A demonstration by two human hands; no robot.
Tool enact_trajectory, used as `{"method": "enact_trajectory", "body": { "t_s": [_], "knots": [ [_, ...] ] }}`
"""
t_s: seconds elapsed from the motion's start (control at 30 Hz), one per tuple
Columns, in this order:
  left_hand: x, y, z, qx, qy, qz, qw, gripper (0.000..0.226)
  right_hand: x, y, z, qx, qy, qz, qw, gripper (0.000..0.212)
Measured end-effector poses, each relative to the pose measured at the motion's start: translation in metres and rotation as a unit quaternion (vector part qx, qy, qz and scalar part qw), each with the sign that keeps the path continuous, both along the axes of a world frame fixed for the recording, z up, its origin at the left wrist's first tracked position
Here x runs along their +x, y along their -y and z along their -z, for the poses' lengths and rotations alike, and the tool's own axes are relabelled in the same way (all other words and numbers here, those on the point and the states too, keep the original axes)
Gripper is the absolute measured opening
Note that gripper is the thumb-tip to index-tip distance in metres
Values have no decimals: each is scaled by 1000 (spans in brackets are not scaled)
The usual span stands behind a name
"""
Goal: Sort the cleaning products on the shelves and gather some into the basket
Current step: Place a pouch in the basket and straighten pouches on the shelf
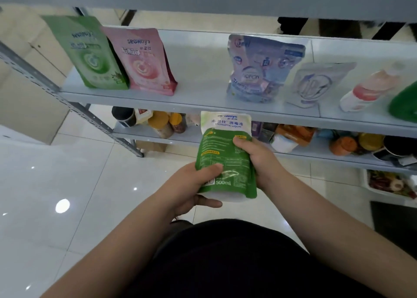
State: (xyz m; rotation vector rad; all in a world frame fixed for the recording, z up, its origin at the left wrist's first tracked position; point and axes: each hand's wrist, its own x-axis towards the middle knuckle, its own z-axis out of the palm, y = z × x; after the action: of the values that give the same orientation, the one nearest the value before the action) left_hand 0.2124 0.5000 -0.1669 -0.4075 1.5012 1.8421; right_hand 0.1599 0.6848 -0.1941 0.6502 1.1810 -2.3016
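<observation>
Two hands hold one green antiseptic pouch (225,155) in the air in front of the shelving, its white top overlapping the front edge of the middle shelf (198,72) from where I look. The left hand (191,189) grips the bottom end, with the thumb laid across the printed face near the 500ml mark and the fingers curled under the white base. The right hand (257,160) is wrapped round the pouch's right edge higher up, thumb on the front. The pouch stands roughly upright.

On the middle shelf a tall green pouch (90,54) and a pink pouch (144,63) stand side by side at the left end, touching. Well to their right, past a bare stretch of board, a blue pouch (261,70) leans back with a pale lilac pouch (316,83) just beside it. Next comes a pink-and-white bottle (370,88), tilted, and at the very edge a green thing (404,106) I cannot make out.

The lower shelf (144,130) carries a jumble of jars, tins and packets, too blurred to name one by one. Down at the right, on the glossy tiled floor (67,185), sits a white tub (370,189) with colourful contents.
</observation>
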Motion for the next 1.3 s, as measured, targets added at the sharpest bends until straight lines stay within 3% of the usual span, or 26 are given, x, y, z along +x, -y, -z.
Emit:
{"method": "enact_trajectory", "body": {
  "t_s": [0.07,0.17,0.23,0.37,0.47,0.57,0.63,0.67,0.77,0.83,0.97,1.07,1.13,1.3],
  "knots": [
    [-2,6,0,-23,4,-18,1000,47,-4,5,-3,28,-20,16,999,26],
    [-17,10,6,-168,-14,-27,985,59,-13,16,-15,84,-65,12,994,33],
    [-26,9,6,-199,-7,-31,980,60,-16,29,-25,113,-93,-6,989,33],
    [-33,10,6,-81,-30,-156,984,53,-18,49,-46,153,-204,-80,964,20],
    [-37,22,1,112,70,-207,969,51,-25,57,-49,143,-193,-90,967,43],
    [-41,33,-5,254,136,-98,953,57,-33,71,-45,105,-103,-130,981,61],
    [-41,38,-8,357,139,23,923,33,-35,82,-42,15,-77,-142,987,55],
    [-41,40,-10,376,127,66,916,32,-36,86,-40,-16,-67,-120,990,48],
    [-48,56,-11,350,95,142,921,58,-41,94,-37,-16,-101,-40,994,32],
    [-58,76,-8,285,99,123,945,66,-45,97,-40,-11,-147,-15,989,26],
    [-77,121,0,210,62,74,973,81,-54,96,-51,76,-210,-12,975,39],
    [-84,131,10,93,-19,50,994,71,-55,109,-54,138,-217,11,966,30],
    [-83,133,18,103,-21,15,994,64,-56,118,-59,147,-196,26,969,14],
    [-80,150,25,214,54,29,975,53,-61,138,-79,209,-209,-28,955,13]
  ]
}}
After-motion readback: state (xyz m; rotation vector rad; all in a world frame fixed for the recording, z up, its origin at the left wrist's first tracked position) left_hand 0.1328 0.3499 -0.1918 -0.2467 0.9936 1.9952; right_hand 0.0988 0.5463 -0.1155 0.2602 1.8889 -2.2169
